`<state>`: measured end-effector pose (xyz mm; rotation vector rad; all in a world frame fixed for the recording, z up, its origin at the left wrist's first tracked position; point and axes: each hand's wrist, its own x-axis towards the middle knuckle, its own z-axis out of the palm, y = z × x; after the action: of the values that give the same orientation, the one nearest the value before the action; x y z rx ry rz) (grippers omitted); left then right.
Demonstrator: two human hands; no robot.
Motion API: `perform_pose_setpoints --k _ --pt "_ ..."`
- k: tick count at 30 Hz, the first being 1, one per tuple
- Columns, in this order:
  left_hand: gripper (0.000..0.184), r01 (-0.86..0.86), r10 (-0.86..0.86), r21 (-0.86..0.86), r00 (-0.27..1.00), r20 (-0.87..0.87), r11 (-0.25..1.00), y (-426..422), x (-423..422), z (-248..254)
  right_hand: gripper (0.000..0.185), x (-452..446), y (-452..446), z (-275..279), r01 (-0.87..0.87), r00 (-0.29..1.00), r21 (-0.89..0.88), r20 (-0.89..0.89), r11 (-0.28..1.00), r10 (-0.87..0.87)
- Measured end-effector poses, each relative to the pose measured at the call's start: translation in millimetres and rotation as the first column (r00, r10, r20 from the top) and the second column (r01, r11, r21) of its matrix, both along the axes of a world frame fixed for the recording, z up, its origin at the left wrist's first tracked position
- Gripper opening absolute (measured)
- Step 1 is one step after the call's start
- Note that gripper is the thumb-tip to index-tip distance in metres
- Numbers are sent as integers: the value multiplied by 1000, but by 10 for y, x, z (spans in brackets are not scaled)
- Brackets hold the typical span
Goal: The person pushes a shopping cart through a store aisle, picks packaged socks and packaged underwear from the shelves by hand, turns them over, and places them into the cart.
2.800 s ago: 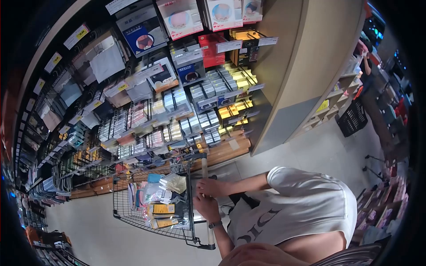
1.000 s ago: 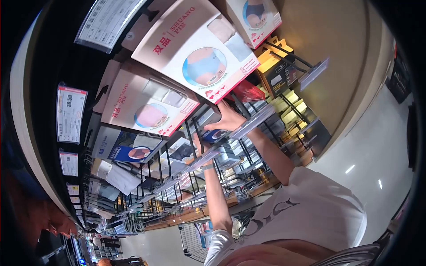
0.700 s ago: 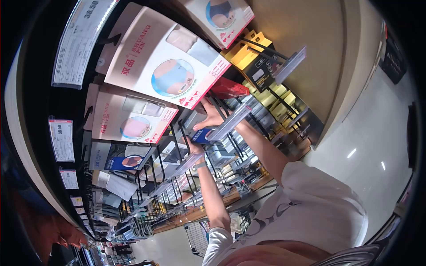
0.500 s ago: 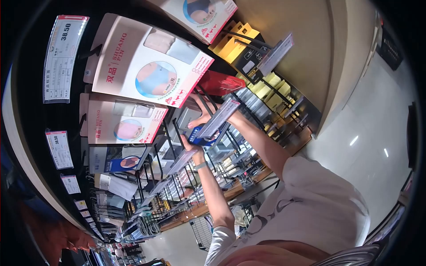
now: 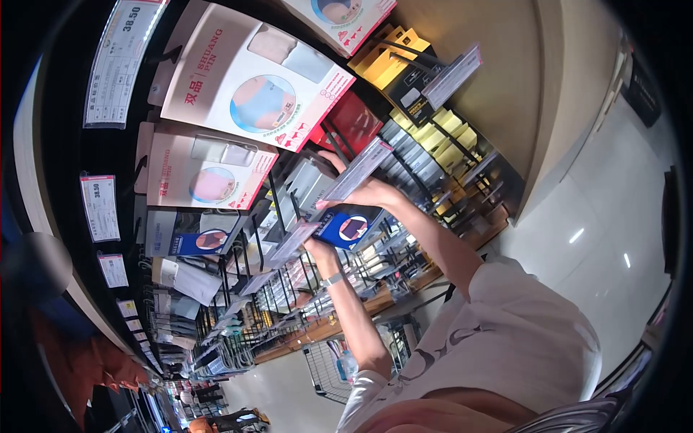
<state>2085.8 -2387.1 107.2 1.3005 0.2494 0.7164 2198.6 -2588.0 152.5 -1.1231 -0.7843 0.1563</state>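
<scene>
Both my hands are at a grey box with a blue front panel (image 5: 350,229), which is tilted among the display hooks. My right hand (image 5: 369,193) spans its upper part, thumb and fingers around it, partly hidden behind a clear price-tag holder. At the box's left edge is my left hand (image 5: 320,249), with a band on the wrist; its fingertips are partly covered by another tag holder. Grey boxes (image 5: 307,180) hang just behind. Above my hands are a large white-and-pink box (image 5: 263,94) and a red package (image 5: 354,123).
Yellow-and-black boxes (image 5: 404,68) hang at the upper right beside a tan panel (image 5: 509,86). Black hooks with tag holders (image 5: 451,76) jut outward. A wire shopping cart (image 5: 325,368) stands below the shelf. Price labels (image 5: 99,208) line the left side.
Since the early frame, my hands have left the cart handle and reached into the shelf. Most recently, the blue-panelled box has come lower and further into view between my hands.
</scene>
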Motion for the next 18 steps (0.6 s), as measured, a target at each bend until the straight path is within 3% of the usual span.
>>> perform_pose_setpoints --k 1,4,6,8,11,14,18 --pt "57 48 -47 61 999 -14 997 70 -62 -42 117 -25 15 -39 -11 1000 4 -8 1000 11" --pt "45 -37 36 97 999 14 995 -109 -207 -19 117 -110 95 -208 -86 996 79 -20 993 88" --pt "46 -115 110 102 993 52 988 -366 -287 161 117 -157 160 -365 -31 1000 -25 -5 999 31" --pt "57 -64 57 130 997 54 989 -506 -373 278 116 -284 29 -300 28 999 -101 37 994 -25" --pt "70 -23 20 84 999 32 996 -630 -557 259 113 -485 -285 -44 -38 999 -88 36 995 41" --pt "72 -56 56 -16 998 -3 998 -796 -708 327 110 -617 -356 -16 -35 999 -99 34 994 39" --pt "72 -83 83 38 997 10 996 -903 -858 337 107 -778 -488 132 -149 986 -26 -85 988 147"
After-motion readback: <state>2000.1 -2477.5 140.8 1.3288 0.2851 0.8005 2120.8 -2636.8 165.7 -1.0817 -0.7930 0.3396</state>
